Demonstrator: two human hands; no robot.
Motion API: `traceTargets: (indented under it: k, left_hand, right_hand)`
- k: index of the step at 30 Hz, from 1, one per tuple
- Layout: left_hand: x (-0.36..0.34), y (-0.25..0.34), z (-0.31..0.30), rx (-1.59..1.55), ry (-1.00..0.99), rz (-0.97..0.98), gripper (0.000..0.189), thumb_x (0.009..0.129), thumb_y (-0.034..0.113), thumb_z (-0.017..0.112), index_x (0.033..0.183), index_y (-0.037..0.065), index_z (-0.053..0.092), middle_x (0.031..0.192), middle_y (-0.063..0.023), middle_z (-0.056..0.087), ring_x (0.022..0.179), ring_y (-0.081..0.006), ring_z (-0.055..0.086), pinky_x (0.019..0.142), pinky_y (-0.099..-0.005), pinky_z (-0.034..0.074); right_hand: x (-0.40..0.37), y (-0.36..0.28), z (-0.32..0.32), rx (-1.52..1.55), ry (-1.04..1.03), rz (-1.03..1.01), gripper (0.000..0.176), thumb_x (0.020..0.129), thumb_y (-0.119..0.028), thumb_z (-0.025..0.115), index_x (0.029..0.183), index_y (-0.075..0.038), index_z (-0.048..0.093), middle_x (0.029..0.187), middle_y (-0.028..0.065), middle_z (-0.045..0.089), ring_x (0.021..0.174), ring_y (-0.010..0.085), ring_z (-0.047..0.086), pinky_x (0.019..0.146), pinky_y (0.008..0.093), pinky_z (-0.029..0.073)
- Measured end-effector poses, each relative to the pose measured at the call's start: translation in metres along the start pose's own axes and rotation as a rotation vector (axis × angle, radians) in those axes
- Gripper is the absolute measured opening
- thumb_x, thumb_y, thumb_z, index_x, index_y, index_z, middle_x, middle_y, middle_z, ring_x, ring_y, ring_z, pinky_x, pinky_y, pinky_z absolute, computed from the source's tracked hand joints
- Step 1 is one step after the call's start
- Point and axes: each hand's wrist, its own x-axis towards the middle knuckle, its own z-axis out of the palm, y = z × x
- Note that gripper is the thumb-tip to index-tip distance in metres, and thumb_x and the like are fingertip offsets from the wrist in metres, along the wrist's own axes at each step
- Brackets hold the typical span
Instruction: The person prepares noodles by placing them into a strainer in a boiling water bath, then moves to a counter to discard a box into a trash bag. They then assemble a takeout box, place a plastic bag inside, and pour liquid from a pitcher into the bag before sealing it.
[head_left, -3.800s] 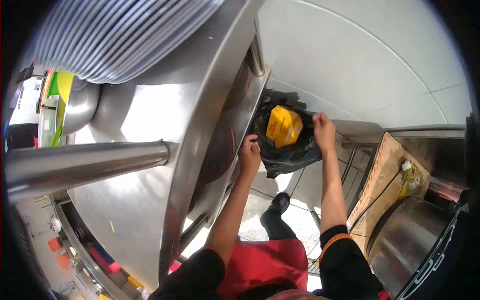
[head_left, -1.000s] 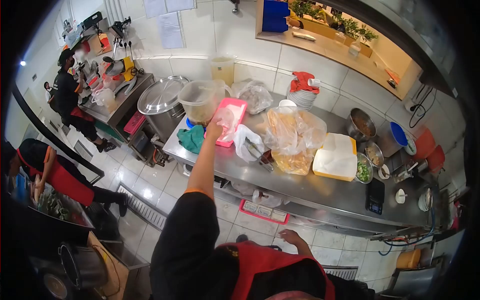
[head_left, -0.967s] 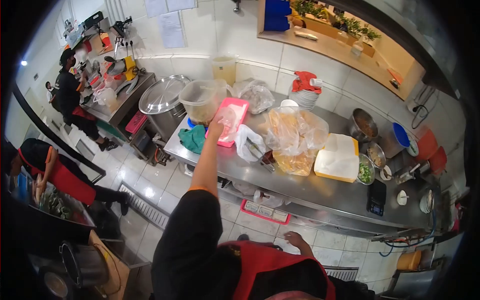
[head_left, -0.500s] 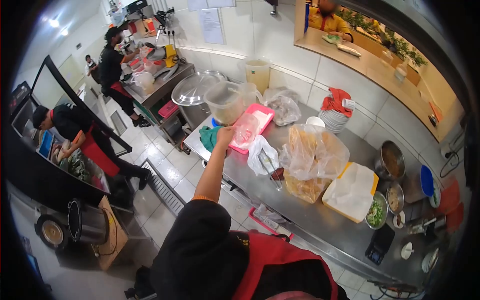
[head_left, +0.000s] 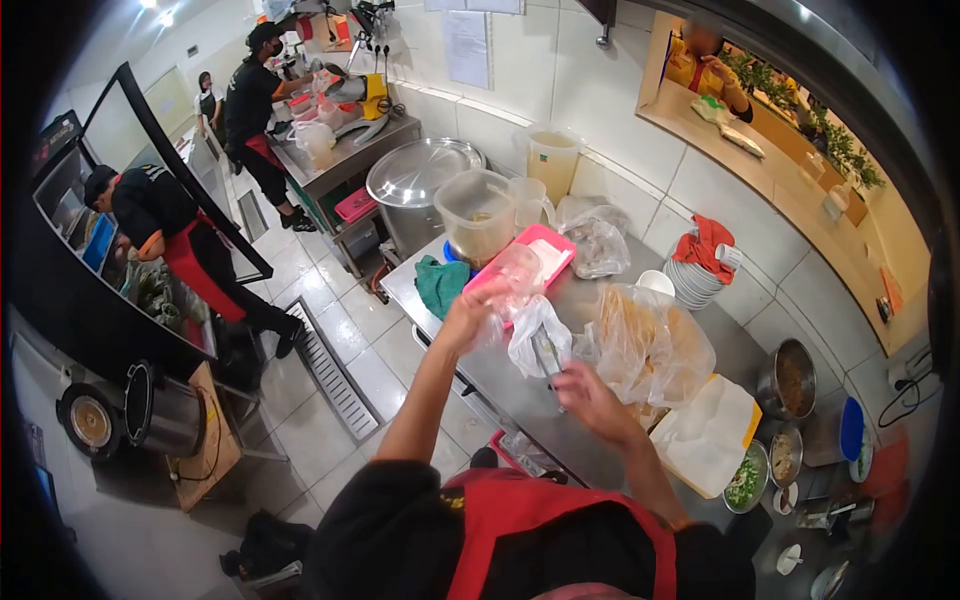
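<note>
Above the near side of a steel counter (head_left: 400,284), the left hand (head_left: 470,318) has its fingers drawn together on thin clear plastic (head_left: 517,272), blurred, which spreads toward a pink tray (head_left: 492,270). The right hand (head_left: 598,405) reaches in with bent fingers at the end of the tongs (head_left: 547,352); whether they are clenched on the metal or only beside it, I cannot tell. The tongs lie against a crumpled white bag (head_left: 525,345) between the two hands. As for how far things have got, the plastic looks already taken up, with no filling that I can make out, while the tongs look barely reached, neither lifted clear nor visibly holding anything. Just past the right hand sit bulky clear bags of yellow-orange food (head_left: 650,335), apparently unhandled so far, and beside them a box lined with white paper (head_left: 700,440). Farther along stand a bowl of chopped greens (head_left: 745,480) and a deep metal bowl (head_left: 787,378). Beyond the left hand are a green cloth (head_left: 440,285) and a clear tub (head_left: 475,215); well apart, a co-worker in a red apron (head_left: 195,265) bends over an open chiller.
</note>
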Motion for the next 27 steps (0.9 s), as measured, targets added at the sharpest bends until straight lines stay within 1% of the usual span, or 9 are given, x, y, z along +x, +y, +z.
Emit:
traceTargets:
  k: [3, 5, 6, 9, 10, 16, 20, 24, 27]
  left_hand:
    - [-0.037, 0.006, 0.012, 0.005, -0.123, -0.08, 0.023, 0.079, 0.0, 0.056, 0.102, 0.002, 0.058, 0.093, -0.0019, 0.059, 0.079, -0.0068, 0.055, 0.067, -0.0188, 0.043]
    - [-0.047, 0.024, 0.013, 0.112, -0.164, -0.076, 0.025, 0.077, -0.001, 0.057, 0.102, 0.002, 0.058, 0.088, 0.0014, 0.058, 0.074, -0.0034, 0.051, 0.062, -0.0163, 0.04]
    - [-0.052, 0.034, 0.007, 0.335, -0.162, -0.051, 0.022, 0.078, -0.003, 0.055, 0.1, 0.003, 0.056, 0.084, 0.0018, 0.054, 0.073, -0.0019, 0.048, 0.061, -0.0157, 0.039]
    - [-0.059, 0.047, -0.009, 0.442, -0.064, 0.089, 0.023, 0.079, -0.003, 0.054, 0.102, 0.002, 0.052, 0.079, 0.0021, 0.051, 0.068, -0.0011, 0.045, 0.058, -0.015, 0.036]
    - [-0.058, 0.05, -0.015, 0.325, -0.096, 0.08, 0.031, 0.08, -0.002, 0.053, 0.109, 0.003, 0.045, 0.08, 0.0014, 0.051, 0.068, -0.0018, 0.045, 0.058, -0.0169, 0.036]
    - [-0.038, 0.04, -0.058, 0.092, -0.14, -0.118, 0.043, 0.078, 0.0, 0.059, 0.115, 0.005, 0.038, 0.088, 0.0, 0.05, 0.072, -0.0038, 0.046, 0.059, -0.019, 0.037]
    - [-0.019, 0.028, -0.064, 0.409, -0.44, -0.106, 0.057, 0.069, 0.002, 0.069, 0.116, 0.006, 0.037, 0.095, -0.0028, 0.049, 0.079, -0.009, 0.047, 0.065, -0.0232, 0.041]
    - [-0.002, 0.05, -0.066, 0.115, -0.585, -0.193, 0.049, 0.07, -0.001, 0.065, 0.112, 0.009, 0.041, 0.095, 0.0007, 0.045, 0.074, -0.0064, 0.045, 0.065, -0.0207, 0.041]
    - [0.021, 0.017, -0.068, 0.304, -0.516, -0.032, 0.039, 0.072, -0.003, 0.058, 0.107, 0.008, 0.043, 0.094, 0.0013, 0.045, 0.071, -0.0049, 0.044, 0.062, -0.0191, 0.04]
  right_hand:
    - [0.069, -0.038, 0.033, 0.503, 0.201, 0.159, 0.046, 0.08, -0.011, 0.057, 0.121, -0.001, 0.041, 0.103, 0.0094, 0.055, 0.086, 0.0122, 0.053, 0.072, 0.0266, 0.043]
    - [0.098, -0.04, 0.038, 0.401, 0.159, 0.04, 0.036, 0.08, -0.009, 0.056, 0.113, -0.001, 0.045, 0.091, 0.007, 0.057, 0.078, 0.0101, 0.053, 0.067, 0.024, 0.043]
    - [0.109, -0.041, 0.043, 0.35, 0.134, -0.022, 0.031, 0.08, -0.008, 0.056, 0.109, 0.0, 0.048, 0.085, 0.0058, 0.058, 0.074, 0.0091, 0.053, 0.065, 0.0227, 0.043]
    - [0.128, -0.043, 0.044, 0.37, 0.244, -0.059, 0.017, 0.081, -0.004, 0.054, 0.097, -0.001, 0.051, 0.072, 0.0025, 0.056, 0.063, 0.0078, 0.052, 0.061, 0.0205, 0.043]
    - [0.133, -0.042, 0.04, 0.327, 0.239, -0.083, 0.009, 0.081, -0.003, 0.054, 0.09, -0.002, 0.053, 0.069, 0.0022, 0.055, 0.061, 0.0071, 0.051, 0.06, 0.0203, 0.042]
    - [0.157, -0.041, 0.054, -0.013, 0.399, -0.195, 0.001, 0.083, -0.002, 0.051, 0.084, -0.002, 0.051, 0.063, 0.0004, 0.052, 0.057, 0.0055, 0.049, 0.054, 0.0202, 0.041]
    - [0.161, -0.049, 0.054, -0.161, 0.565, -0.154, 0.001, 0.084, -0.003, 0.051, 0.083, -0.002, 0.05, 0.063, -0.0003, 0.051, 0.056, 0.005, 0.048, 0.052, 0.0198, 0.04]
    - [0.154, -0.038, 0.029, -0.101, 0.742, -0.154, 0.003, 0.084, -0.004, 0.051, 0.084, -0.002, 0.049, 0.064, -0.0004, 0.051, 0.057, 0.0046, 0.048, 0.051, 0.0199, 0.039]
    - [0.141, -0.027, 0.023, -0.1, 0.83, -0.134, 0.009, 0.083, -0.005, 0.053, 0.09, -0.002, 0.048, 0.069, 0.0022, 0.052, 0.059, 0.0082, 0.05, 0.054, 0.0218, 0.042]
